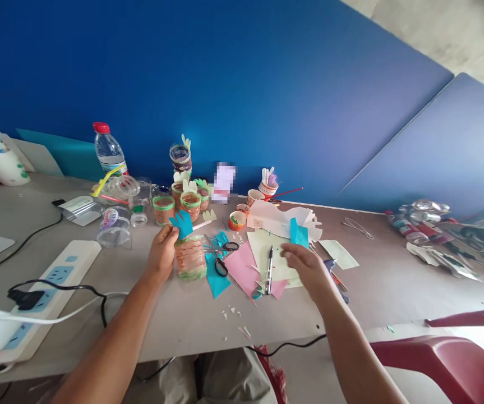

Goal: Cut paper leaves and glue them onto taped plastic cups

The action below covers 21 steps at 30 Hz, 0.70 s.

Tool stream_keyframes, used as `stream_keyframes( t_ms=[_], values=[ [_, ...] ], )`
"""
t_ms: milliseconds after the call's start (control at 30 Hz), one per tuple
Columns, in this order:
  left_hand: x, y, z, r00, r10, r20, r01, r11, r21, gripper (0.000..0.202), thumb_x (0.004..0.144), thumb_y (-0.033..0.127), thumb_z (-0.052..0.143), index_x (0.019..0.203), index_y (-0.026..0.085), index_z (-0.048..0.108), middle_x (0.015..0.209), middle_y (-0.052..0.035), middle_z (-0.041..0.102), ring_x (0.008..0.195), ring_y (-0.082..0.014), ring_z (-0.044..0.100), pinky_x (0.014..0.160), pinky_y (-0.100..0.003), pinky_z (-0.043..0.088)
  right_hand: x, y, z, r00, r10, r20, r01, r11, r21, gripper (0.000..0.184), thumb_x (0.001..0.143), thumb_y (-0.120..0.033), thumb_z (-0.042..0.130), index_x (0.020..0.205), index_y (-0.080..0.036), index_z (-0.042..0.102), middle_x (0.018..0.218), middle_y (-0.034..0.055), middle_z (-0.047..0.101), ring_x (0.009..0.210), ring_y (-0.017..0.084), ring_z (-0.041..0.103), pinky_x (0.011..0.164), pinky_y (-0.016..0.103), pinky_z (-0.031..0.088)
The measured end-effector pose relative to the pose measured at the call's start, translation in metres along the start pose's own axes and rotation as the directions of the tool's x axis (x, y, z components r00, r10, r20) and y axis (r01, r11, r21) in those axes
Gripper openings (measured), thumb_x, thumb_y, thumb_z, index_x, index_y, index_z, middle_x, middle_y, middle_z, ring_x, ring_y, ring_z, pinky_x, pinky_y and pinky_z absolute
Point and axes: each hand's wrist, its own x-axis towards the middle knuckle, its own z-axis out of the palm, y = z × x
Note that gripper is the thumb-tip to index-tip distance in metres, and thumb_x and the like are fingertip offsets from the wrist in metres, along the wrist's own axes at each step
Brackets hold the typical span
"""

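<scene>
- Showing left of centre: blue cutout (182, 224), pinched by left hand (162, 251) at wrapped jar (191, 259)
- Right hand (307, 266) half-curled above pale paper (262, 247), contents unclear
- Grey desk (153, 325) backed by blue partition (242, 84)
- Square code (258, 223) printed on white sheet (281, 217), mid-frame; cup label (109, 217) unreadable

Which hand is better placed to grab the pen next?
Probably the right hand: it is nearer to the pen and looks free, while the left hand pinches the blue paper cutout.
</scene>
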Motion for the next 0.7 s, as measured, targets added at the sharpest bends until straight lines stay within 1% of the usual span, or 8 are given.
stream_keyframes(
  t_ms=[67,133,200,267,400,500,600,700],
  values=[
    [-0.001,0.001,0.000,1.000,0.012,0.012,-0.012,1.000,0.007,0.025,0.069,0.040,0.068,0.063,0.022,0.051,0.060,0.0037,0.046,0.060,-0.0143,0.044,0.058,-0.026,0.035,0.004,-0.029,0.033,0.985,-0.054,0.166,0.028,0.987,0.157,0.040,0.075,-0.046,0.060,0.099,-0.015,0.068,0.086,0.0081,0.069,0.074,0.018,0.058,0.073,0.033,0.048],
    [-0.002,0.002,0.000,1.000,0.016,0.026,-0.016,1.000,-0.002,0.026,0.069,0.042,0.068,0.063,0.022,0.051,0.060,0.0034,0.047,0.060,-0.0144,0.044,0.059,-0.026,0.036,0.009,-0.051,0.063,0.958,-0.124,0.258,0.055,0.964,0.259,0.038,0.077,-0.046,0.058,0.096,-0.015,0.069,0.081,0.0059,0.067,0.069,0.015,0.054,0.069,0.030,0.046],
    [-0.003,0.002,0.000,0.999,0.010,0.031,-0.010,1.000,-0.016,0.028,0.070,0.044,0.068,0.063,0.022,0.051,0.061,0.0034,0.047,0.060,-0.0142,0.045,0.059,-0.026,0.038,0.016,-0.067,0.089,0.941,-0.180,0.288,0.088,0.949,0.303,0.040,0.080,-0.049,0.056,0.094,-0.015,0.070,0.078,0.0042,0.064,0.065,0.013,0.050,0.064,0.027,0.042],
    [-0.004,0.002,0.000,0.999,0.005,0.044,-0.004,1.000,-0.027,0.029,0.071,0.044,0.067,0.063,0.021,0.051,0.061,0.0035,0.048,0.060,-0.0135,0.045,0.060,-0.026,0.038,0.024,-0.078,0.107,0.936,-0.209,0.283,0.115,0.942,0.315,0.042,0.081,-0.052,0.054,0.090,-0.014,0.070,0.077,0.0032,0.060,0.064,0.012,0.047,0.061,0.026,0.039],
    [-0.005,0.001,-0.001,0.996,0.013,0.093,-0.010,1.000,-0.026,0.029,0.075,0.044,0.066,0.065,0.020,0.051,0.061,0.0041,0.047,0.059,-0.0124,0.043,0.060,-0.025,0.038,0.037,-0.091,0.129,0.928,-0.241,0.283,0.167,0.951,0.262,0.044,0.082,-0.055,0.051,0.081,-0.014,0.069,0.066,-0.0002,0.050,0.061,0.012,0.041,0.056,0.025,0.033],
    [-0.006,0.000,-0.001,0.991,0.016,0.134,-0.017,1.000,0.010,0.027,0.077,0.043,0.065,0.069,0.020,0.055,0.064,0.0033,0.050,0.062,-0.0128,0.045,0.061,-0.025,0.039,0.043,-0.095,0.141,0.904,-0.258,0.342,0.195,0.959,0.207,0.041,0.082,-0.054,0.053,0.075,-0.016,0.066,0.062,-0.0020,0.047,0.059,0.011,0.039,0.054,0.024,0.030],
    [-0.008,0.001,-0.001,0.984,0.008,0.176,-0.019,0.998,0.063,0.026,0.079,0.044,0.063,0.073,0.019,0.058,0.068,0.0024,0.054,0.065,-0.0139,0.048,0.065,-0.026,0.041,0.046,-0.096,0.152,0.898,-0.265,0.350,0.208,0.959,0.194,0.029,0.076,-0.045,0.060,0.073,-0.017,0.065,0.062,-0.0027,0.049,0.060,0.011,0.040,0.055,0.024,0.031],
    [-0.010,0.004,-0.001,0.980,0.009,0.200,-0.029,0.995,0.094,0.026,0.080,0.044,0.062,0.074,0.019,0.058,0.069,0.0028,0.055,0.065,-0.0135,0.048,0.066,-0.026,0.040,0.046,-0.097,0.161,0.913,-0.262,0.312,0.207,0.958,0.199,0.021,0.071,-0.036,0.062,0.062,-0.018,0.057,0.058,-0.0039,0.046,0.057,0.010,0.038,0.055,0.025,0.030]
  ],
)
